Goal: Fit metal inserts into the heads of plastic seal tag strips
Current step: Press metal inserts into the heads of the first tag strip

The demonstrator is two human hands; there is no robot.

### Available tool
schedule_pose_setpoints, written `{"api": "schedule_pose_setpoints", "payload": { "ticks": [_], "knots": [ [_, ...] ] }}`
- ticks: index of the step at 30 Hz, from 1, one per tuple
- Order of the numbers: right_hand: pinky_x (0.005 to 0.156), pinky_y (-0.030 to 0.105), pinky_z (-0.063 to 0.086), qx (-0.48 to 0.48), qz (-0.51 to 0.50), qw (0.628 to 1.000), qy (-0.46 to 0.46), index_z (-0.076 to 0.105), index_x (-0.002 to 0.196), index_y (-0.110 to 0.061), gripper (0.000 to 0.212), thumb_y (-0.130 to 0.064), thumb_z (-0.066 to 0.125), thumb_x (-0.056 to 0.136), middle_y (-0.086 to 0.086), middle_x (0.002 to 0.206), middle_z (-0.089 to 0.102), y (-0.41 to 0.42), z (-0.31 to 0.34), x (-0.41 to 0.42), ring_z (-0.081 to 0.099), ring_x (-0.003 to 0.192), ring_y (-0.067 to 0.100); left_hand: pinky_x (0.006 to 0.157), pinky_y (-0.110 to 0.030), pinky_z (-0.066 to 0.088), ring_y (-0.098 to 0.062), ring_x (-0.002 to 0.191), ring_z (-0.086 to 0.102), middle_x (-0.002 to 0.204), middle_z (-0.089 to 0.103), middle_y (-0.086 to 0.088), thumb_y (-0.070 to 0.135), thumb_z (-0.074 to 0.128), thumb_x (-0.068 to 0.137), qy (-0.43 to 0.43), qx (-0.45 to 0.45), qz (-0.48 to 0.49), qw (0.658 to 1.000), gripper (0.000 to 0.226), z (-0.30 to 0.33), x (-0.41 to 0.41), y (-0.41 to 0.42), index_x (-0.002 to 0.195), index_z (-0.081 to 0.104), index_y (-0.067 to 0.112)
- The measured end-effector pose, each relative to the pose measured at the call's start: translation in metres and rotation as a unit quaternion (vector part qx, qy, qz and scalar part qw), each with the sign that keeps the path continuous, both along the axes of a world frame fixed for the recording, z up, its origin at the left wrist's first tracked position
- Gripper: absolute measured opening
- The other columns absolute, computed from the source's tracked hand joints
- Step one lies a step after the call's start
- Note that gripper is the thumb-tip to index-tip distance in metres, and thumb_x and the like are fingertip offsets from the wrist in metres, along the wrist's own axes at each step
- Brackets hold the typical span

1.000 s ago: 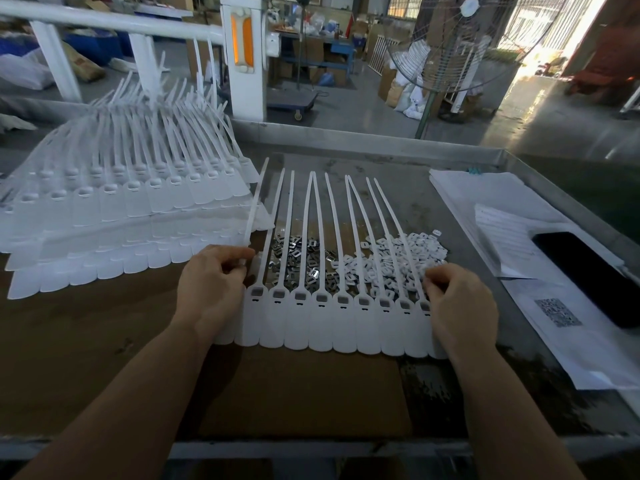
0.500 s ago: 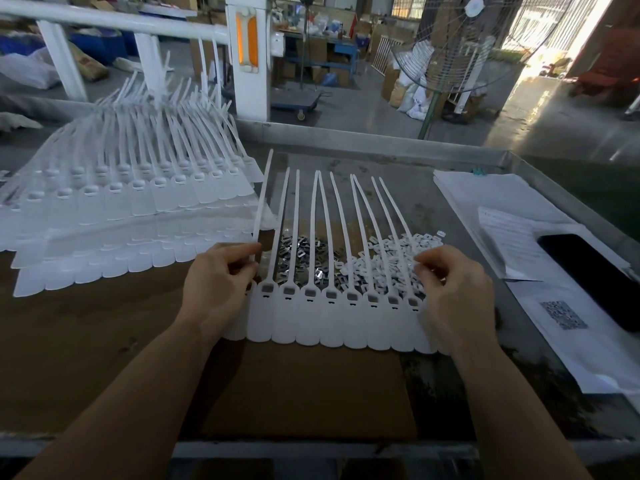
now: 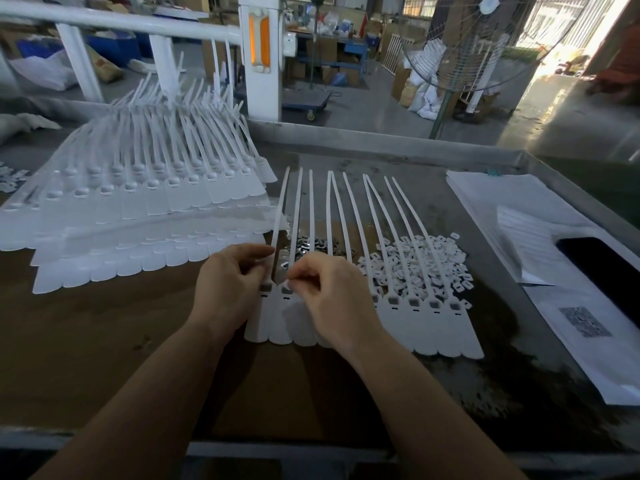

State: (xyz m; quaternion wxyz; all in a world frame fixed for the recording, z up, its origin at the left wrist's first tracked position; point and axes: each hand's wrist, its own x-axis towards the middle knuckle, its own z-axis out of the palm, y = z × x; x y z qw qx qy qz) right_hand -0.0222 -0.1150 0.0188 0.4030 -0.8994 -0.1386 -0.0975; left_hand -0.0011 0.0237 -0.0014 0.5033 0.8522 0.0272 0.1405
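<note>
Meanwhile, curled left hand (image 3: 230, 289) and right hand (image 3: 329, 292) hide several seal tag strips (image 3: 426, 317) heads; what they pinch is unclear.

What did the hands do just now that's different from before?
The right hand moved left from the row's right end to its left end, beside the left hand, and now pinches something small there. The row of strips and the stacked strips stayed put.

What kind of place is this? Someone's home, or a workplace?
Most likely a small factory or assembly workshop. Stacks of white seal tag strips cover the metal-edged workbench, a big standing fan stands behind, and cartons and sacks sit on the concrete floor.
</note>
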Motion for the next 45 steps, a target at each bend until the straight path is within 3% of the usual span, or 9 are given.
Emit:
{"api": "schedule_pose_setpoints", "payload": {
  "ticks": [9,16,22,26,31,39,45],
  "knots": [
    [0.089,0.037,0.048,-0.043,0.013,0.998,0.033,0.068,0.105,-0.018,0.02,-0.012,0.055,0.091,0.0,0.103,0.069,0.025,-0.003,0.011,0.061,0.098,0.015,0.065,-0.004,0.041,0.008,0.08,0.056,0.09,0.063,0.012,0.005,0.06,0.086,0.001,0.007,-0.003,1.0,0.027,-0.001,0.002,0.003,0.108,0.067,0.018],
    [0.088,0.04,0.048,-0.054,0.015,0.997,0.058,0.07,0.1,-0.019,0.022,-0.009,0.054,0.089,0.002,0.1,0.069,0.026,-0.003,0.014,0.062,0.097,0.02,0.073,-0.009,0.044,0.0,0.088,0.061,0.092,0.066,0.01,0.004,0.064,0.083,0.02,-0.037,-0.001,0.999,0.027,-0.003,0.004,0.004,0.105,0.067,0.019],
    [0.083,0.037,0.051,-0.09,0.004,0.993,0.073,0.07,0.101,-0.022,0.021,-0.014,0.055,0.088,0.002,0.099,0.07,0.027,-0.001,0.018,0.062,0.095,0.02,0.079,-0.021,0.049,-0.002,0.089,0.061,0.089,0.065,0.012,0.008,0.066,0.085,0.028,-0.054,0.003,0.998,0.023,-0.004,0.004,0.004,0.103,0.067,0.021],
    [0.082,0.039,0.052,-0.065,0.008,0.993,0.094,0.071,0.096,-0.021,0.018,-0.013,0.059,0.085,0.002,0.093,0.07,0.027,0.0,0.021,0.063,0.091,0.019,0.072,-0.012,0.044,0.006,0.086,0.057,0.089,0.063,0.017,0.01,0.065,0.086,0.028,-0.043,0.0,0.999,0.022,-0.004,0.004,0.004,0.102,0.066,0.024],
    [0.084,0.041,0.052,-0.019,0.029,0.989,0.141,0.073,0.094,-0.018,0.017,-0.01,0.062,0.084,0.005,0.095,0.07,0.024,0.003,0.024,0.063,0.091,0.021,0.084,-0.023,0.049,-0.005,0.096,0.061,0.099,0.066,0.008,0.009,0.063,0.087,0.029,-0.039,0.0,0.999,0.023,-0.003,0.004,0.004,0.106,0.066,0.021],
    [0.085,0.038,0.052,-0.006,0.05,0.981,0.185,0.073,0.092,-0.014,0.014,-0.009,0.062,0.084,0.004,0.091,0.069,0.021,0.007,0.029,0.063,0.088,0.019,0.083,-0.024,0.049,-0.007,0.094,0.062,0.098,0.067,0.006,0.006,0.061,0.087,0.008,-0.023,0.001,1.0,0.023,-0.003,0.002,0.004,0.106,0.067,0.017],
    [0.086,0.037,0.051,-0.007,0.051,0.981,0.189,0.072,0.093,-0.012,0.013,-0.01,0.063,0.084,0.004,0.092,0.068,0.021,0.008,0.029,0.063,0.09,0.019,0.076,-0.014,0.045,-0.004,0.091,0.06,0.094,0.064,0.009,0.006,0.06,0.088,0.004,-0.01,-0.001,1.0,0.022,-0.003,0.003,0.004,0.106,0.066,0.017]
  ]
}}
